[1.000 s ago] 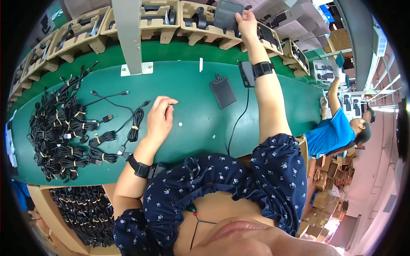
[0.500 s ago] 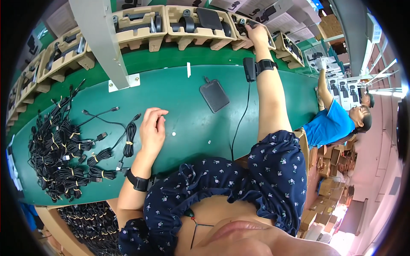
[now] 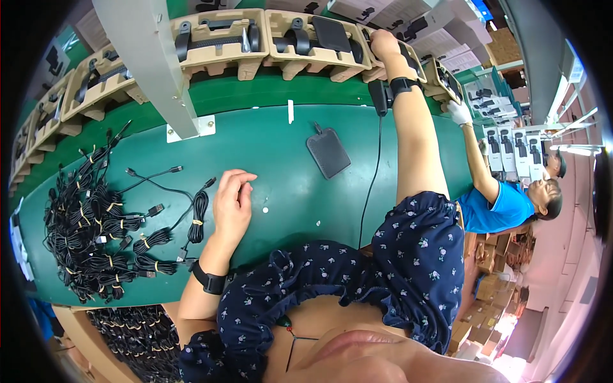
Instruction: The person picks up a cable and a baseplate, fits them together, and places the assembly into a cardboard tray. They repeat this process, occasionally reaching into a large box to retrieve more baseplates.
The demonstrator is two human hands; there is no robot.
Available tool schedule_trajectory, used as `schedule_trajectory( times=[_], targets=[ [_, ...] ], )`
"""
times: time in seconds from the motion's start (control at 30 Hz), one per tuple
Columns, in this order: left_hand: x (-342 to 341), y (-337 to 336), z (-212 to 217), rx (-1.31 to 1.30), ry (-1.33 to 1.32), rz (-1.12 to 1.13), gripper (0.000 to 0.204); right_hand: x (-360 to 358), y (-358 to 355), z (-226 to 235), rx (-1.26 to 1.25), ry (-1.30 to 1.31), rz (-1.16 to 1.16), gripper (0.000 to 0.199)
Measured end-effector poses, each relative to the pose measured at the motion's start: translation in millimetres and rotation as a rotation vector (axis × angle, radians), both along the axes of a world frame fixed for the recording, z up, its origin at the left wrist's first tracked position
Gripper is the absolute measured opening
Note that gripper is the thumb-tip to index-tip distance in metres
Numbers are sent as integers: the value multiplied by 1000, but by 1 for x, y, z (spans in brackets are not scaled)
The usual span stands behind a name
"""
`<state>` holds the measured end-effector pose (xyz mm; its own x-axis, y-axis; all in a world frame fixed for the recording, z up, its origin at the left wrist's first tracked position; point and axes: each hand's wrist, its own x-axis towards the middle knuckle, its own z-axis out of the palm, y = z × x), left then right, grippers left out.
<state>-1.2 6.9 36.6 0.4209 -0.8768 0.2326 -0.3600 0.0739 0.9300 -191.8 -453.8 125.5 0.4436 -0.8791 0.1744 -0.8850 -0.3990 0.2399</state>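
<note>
My left hand (image 3: 233, 203) rests over the green table, fingers loosely bent and apart from the thumb, with nothing in it. Beside it lies a bundled black cable (image 3: 198, 216). My right arm is stretched far forward. At its end, my right hand (image 3: 385, 45) is closed over a brown moulded tray (image 3: 414, 62) in the back row; its fingertips and whatever they grip are hidden. A flat black pad with a small tab (image 3: 329, 153) lies on the table between my hands. A black box-shaped device (image 3: 381, 97) sits at my right wrist strap, its cord running down to me.
A heap of bundled black cables (image 3: 89, 223) covers the table's left side. A grey metal post (image 3: 150, 64) is bolted to the table. More moulded trays (image 3: 220, 51) with black parts line the back. On the right, a co-worker in blue (image 3: 501, 207) reaches in with a white-gloved hand (image 3: 459, 113).
My right hand has pushed slightly deeper over the tray and its fingers have curled. The co-worker's gloved hand has come nearer the trays. My left hand has barely moved.
</note>
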Motion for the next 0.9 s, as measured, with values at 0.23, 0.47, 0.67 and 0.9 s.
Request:
schedule_trajectory(
  times=[0.23, 0.47, 0.67, 0.9],
  targets=[
    [2, 1, 2, 28, 13, 4, 15, 1, -3, 13, 101, 22, 36, 25],
    [2, 0, 1, 2, -14, 5, 14, -12, 14, -8, -52, -337, 20, 21],
    [2, 1, 6, 85, -10, -27, 18, 10, 9, 5, -63, 2, -156, 26],
    [1, 4, 3, 18, -11, 14, 15, -23, -22, -4, 4, -96, -218, 27]
  ],
)
